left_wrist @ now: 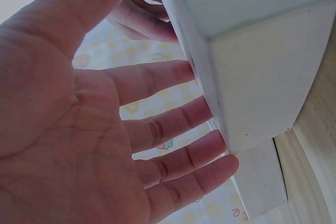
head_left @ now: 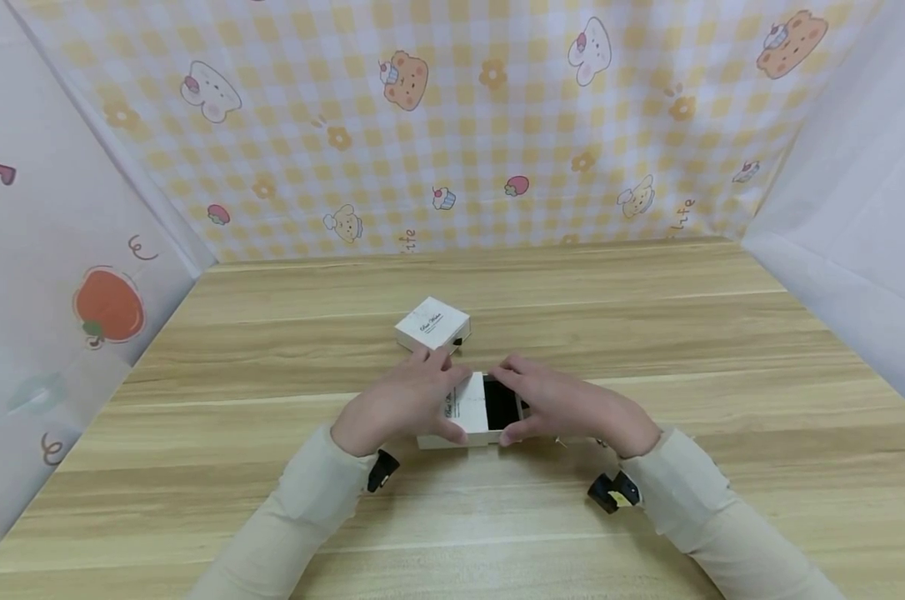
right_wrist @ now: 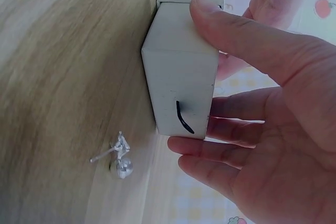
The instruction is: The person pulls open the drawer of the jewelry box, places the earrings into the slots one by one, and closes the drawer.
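A white drawer-style jewelry box (head_left: 469, 410) with dark lettering lies partly slid open, its black lining (head_left: 501, 404) showing. My left hand (head_left: 403, 402) holds the outer sleeve (left_wrist: 268, 66) at the left end, thumb on the near side and fingers on the far side. At the other end my right hand (head_left: 565, 407) grips the drawer (right_wrist: 181, 80) between thumb and fingers. A black pull loop (right_wrist: 184, 117) sticks out of the drawer's end face. Beside that end, a sparkling stud earring (right_wrist: 121, 156) lies on the table. Whether the drawer holds anything is unclear.
Just behind the hands sits a second white box (head_left: 432, 323) with similar lettering and a black tab. The wood-grain table (head_left: 647, 317) ends at a checked cloth backdrop (head_left: 467, 108). Dark cameras (head_left: 613, 492) are worn at both wrists.
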{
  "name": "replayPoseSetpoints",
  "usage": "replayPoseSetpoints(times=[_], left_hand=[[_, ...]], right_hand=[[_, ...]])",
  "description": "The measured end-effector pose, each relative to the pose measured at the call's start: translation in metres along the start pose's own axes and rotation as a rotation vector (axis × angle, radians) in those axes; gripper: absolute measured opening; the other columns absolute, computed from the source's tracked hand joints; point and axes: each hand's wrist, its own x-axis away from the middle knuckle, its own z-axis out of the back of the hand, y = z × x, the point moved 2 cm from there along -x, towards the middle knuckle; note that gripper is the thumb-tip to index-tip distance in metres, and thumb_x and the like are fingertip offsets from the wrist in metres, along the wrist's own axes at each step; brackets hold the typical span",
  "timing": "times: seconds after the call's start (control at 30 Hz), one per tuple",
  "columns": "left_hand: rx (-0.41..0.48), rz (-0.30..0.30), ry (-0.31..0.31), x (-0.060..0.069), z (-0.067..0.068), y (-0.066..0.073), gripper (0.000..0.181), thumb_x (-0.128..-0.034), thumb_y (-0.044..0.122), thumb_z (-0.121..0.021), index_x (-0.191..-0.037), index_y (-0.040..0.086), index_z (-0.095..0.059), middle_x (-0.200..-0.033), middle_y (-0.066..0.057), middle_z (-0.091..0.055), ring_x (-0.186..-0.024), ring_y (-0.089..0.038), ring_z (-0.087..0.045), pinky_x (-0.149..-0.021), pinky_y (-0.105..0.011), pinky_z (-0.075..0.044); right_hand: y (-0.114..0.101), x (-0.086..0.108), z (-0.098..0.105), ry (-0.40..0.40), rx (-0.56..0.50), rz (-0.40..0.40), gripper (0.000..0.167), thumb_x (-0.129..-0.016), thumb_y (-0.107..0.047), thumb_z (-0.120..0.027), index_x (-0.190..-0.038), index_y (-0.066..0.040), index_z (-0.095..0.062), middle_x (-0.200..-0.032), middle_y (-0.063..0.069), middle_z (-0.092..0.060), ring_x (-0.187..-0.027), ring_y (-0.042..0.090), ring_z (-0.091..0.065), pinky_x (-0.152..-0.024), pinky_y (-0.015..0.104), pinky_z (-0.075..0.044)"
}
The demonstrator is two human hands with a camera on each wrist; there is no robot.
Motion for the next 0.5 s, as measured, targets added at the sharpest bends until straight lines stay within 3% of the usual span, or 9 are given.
replayPoseSetpoints(times=[0.5], left_hand=[[-0.001, -0.010, 0.008, -0.0001, -0.0002, -0.0005, 0.081, -0.0677, 0.046, -0.079, -0.136, 0.015, -0.047, -0.121, -0.006, -0.047, -0.104, -0.022, -0.040, -0.087, -0.034, -0.041]], right_hand=[[-0.0020, -0.0019, -0.0028, 0.021, -0.016, 0.022, 0.083, -0.077, -0.039, -0.072, -0.139, 0.003, -0.037, -0.129, 0.014, -0.046, -0.111, 0.023, -0.050, -0.092, 0.040, -0.046]])
